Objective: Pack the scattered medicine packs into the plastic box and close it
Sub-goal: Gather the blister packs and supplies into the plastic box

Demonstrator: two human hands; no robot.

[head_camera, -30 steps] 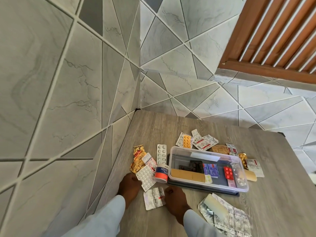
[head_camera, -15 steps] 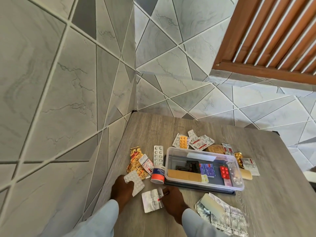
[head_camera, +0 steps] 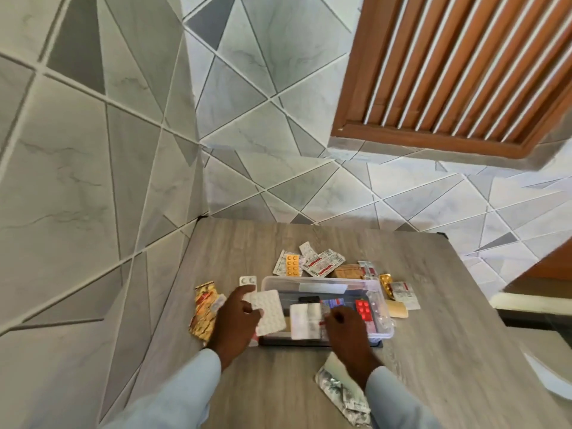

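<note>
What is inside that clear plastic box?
The clear plastic box holds a red pill pack and a blue-labelled pack; both hands' packs cover the rest.

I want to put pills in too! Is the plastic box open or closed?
Open. The plastic box has no lid on top, and both hands hold packs over its open top.

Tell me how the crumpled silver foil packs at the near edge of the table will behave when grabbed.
The crumpled silver foil packs look creased and bent, so they will probably flex and crackle rather than stay flat. They seem thin, so likely light for their size. Several overlap in a loose heap beside the right hand's sleeve, so one grab may not lift them all.
</note>
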